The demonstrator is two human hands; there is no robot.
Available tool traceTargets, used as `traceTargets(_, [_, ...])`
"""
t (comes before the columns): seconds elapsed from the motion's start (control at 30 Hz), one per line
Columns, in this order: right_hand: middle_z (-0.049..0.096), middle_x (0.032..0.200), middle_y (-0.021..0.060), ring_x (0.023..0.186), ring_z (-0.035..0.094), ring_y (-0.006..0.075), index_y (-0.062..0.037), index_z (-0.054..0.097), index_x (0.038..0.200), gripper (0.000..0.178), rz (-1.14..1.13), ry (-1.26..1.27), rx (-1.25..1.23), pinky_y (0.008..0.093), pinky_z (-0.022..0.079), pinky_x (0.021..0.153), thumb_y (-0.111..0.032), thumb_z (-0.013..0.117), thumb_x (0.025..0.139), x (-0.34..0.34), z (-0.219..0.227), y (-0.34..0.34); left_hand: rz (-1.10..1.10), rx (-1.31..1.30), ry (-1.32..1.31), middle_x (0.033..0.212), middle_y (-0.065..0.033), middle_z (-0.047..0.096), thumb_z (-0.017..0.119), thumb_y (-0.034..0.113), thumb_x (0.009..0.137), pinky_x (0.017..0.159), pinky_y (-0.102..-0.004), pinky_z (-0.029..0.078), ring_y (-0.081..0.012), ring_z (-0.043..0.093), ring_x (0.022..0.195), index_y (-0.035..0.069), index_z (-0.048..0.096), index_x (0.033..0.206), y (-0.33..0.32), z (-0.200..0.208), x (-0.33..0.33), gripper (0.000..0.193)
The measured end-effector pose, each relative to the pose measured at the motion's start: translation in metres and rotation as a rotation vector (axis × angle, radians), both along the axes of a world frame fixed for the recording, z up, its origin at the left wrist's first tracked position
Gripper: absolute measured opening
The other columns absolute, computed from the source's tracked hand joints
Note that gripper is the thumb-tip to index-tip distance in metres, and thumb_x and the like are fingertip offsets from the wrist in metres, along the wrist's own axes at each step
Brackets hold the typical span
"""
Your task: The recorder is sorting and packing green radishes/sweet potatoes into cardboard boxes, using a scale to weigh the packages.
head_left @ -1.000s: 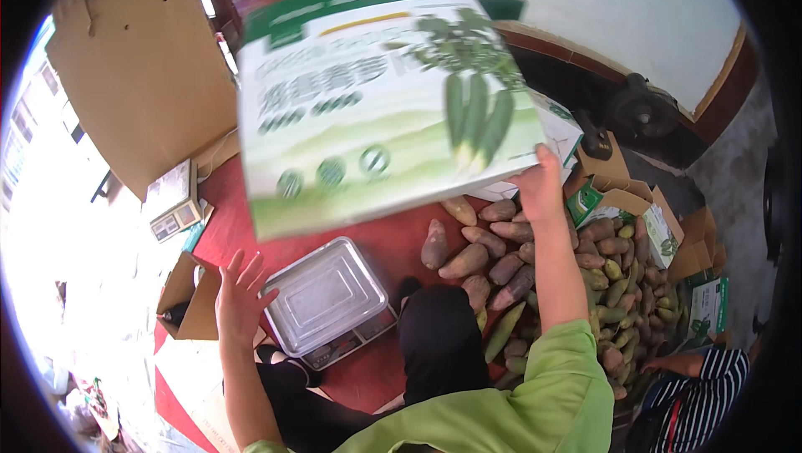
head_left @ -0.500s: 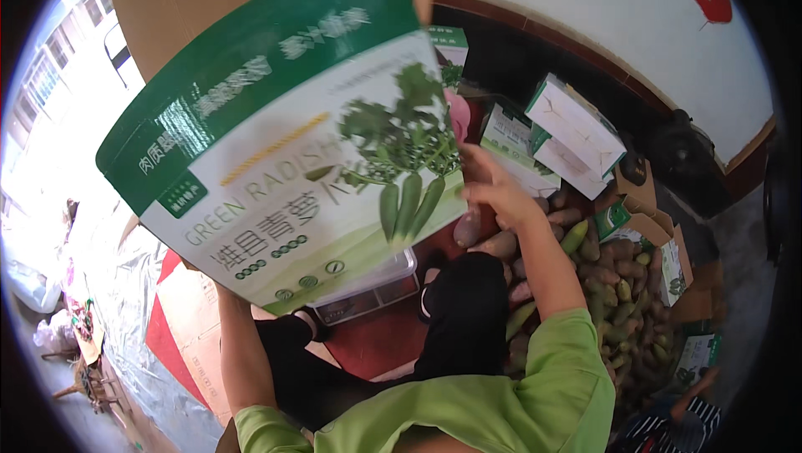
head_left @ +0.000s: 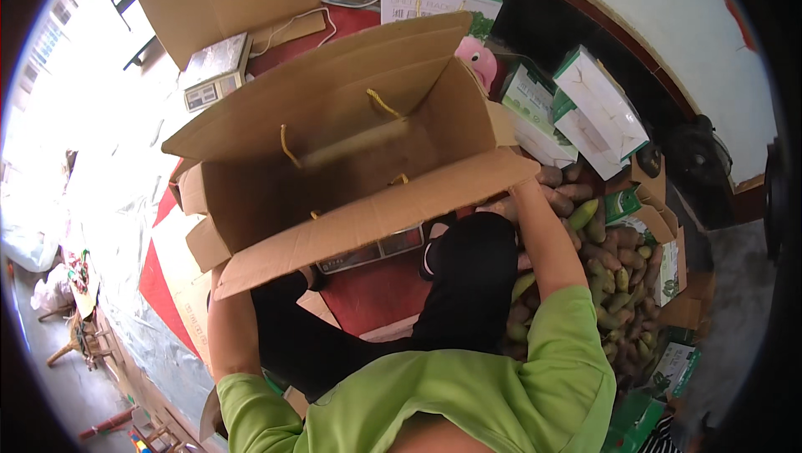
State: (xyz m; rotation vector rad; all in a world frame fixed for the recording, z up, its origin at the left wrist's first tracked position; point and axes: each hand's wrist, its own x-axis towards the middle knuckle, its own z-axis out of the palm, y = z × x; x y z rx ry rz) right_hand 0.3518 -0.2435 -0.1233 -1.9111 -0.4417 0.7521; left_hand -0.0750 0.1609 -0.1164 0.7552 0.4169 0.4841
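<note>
A large brown cardboard box (head_left: 334,152) stands between my arms above my lap, its top flaps spread. I look down into its hollow inside, where yellow rope handles (head_left: 383,103) hang from the walls. My left forearm (head_left: 232,328) reaches up to the box's near left corner; that hand is hidden under the near flap. My right hand (head_left: 525,189) is at the near right corner, mostly covered by the flap. Both hands hold the box, though their fingers are out of sight. Below it, a clear plastic bin (head_left: 361,258) partly shows on the red surface.
Green and brown root vegetables (head_left: 614,286) lie heaped at my right, with an open carton (head_left: 666,232) beside them. Farther back are white-and-green boxes (head_left: 597,106), a pink toy (head_left: 478,60) and a printed carton (head_left: 439,2). A small boxy device (head_left: 215,73) sits far left.
The box has turned over from showing its printed green-and-white side to showing its hollow inside, and sits lower. My right hand has gone from its side to under the near flap.
</note>
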Motion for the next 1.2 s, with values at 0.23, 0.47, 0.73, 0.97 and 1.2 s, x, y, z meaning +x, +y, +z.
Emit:
traceTargets(0.23, [0.055, 0.124, 0.0105, 0.108, 0.057, 0.021, -0.0018, 0.046, 0.13, 0.045, -0.057, 0.296, 0.014, 0.0326, 0.044, 0.092, -0.017, 0.055, 0.089, -0.047, -0.013, 0.019, 0.027, 0.022, 0.06, 0.122, -0.0109, 0.055, 0.042, 0.025, 0.097, 0.091, -0.0395, 0.048, -0.0252, 0.057, 0.107, 0.004, 0.045, 0.128, 0.044, -0.024, 0.071, 0.038])
traceTargets(0.47, [0.06, 0.115, 0.0073, 0.104, 0.058, 0.0183, -0.0023, 0.055, 0.118, 0.036, 0.037, 0.482, 0.227, 0.0352, 0.045, 0.091, -0.007, 0.061, 0.083, -0.081, 0.005, 0.03, 0.0, 0.631, 0.292, 0.122, -0.0104, 0.054, 0.045, 0.024, 0.095, 0.094, -0.038, 0.046, -0.0247, 0.055, 0.11, 0.004, 0.045, 0.127, 0.046, -0.054, 0.031, 0.037])
traceTargets(0.73, [0.062, 0.108, 0.0054, 0.101, 0.059, 0.0166, -0.0038, 0.057, 0.114, 0.033, 0.386, 0.192, -0.001, 0.0354, 0.048, 0.087, -0.01, 0.064, 0.082, -0.094, -0.04, 0.033, -0.089, 1.2, 0.514, 0.127, -0.0095, 0.05, 0.058, 0.025, 0.088, 0.102, -0.0368, 0.038, -0.0238, 0.046, 0.119, 0.006, 0.041, 0.13, 0.066, -0.092, -0.013, 0.05])
traceTargets(0.97, [0.06, 0.113, 0.008, 0.103, 0.059, 0.0193, -0.0032, 0.056, 0.116, 0.032, -0.13, 0.667, 0.368, 0.0351, 0.048, 0.09, -0.004, 0.058, 0.085, -0.102, -0.071, 0.033, -0.378, 1.382, 0.729, 0.139, -0.0143, 0.039, 0.054, 0.027, 0.09, 0.109, -0.0387, 0.028, -0.0267, 0.034, 0.131, 0.007, 0.033, 0.138, 0.06, -0.107, -0.006, 0.056])
traceTargets(1.2, [0.058, 0.119, 0.0105, 0.107, 0.057, 0.0227, -0.0025, 0.05, 0.124, 0.043, -0.159, 0.666, 0.467, 0.0361, 0.048, 0.089, 0.001, 0.055, 0.082, -0.096, -0.092, 0.017, -0.142, 1.465, 0.691, 0.114, -0.0079, 0.057, 0.06, 0.017, 0.088, 0.082, -0.0333, 0.049, -0.0177, 0.056, 0.1, 0.011, 0.049, 0.121, 0.047, -0.121, 0.003, 0.035])
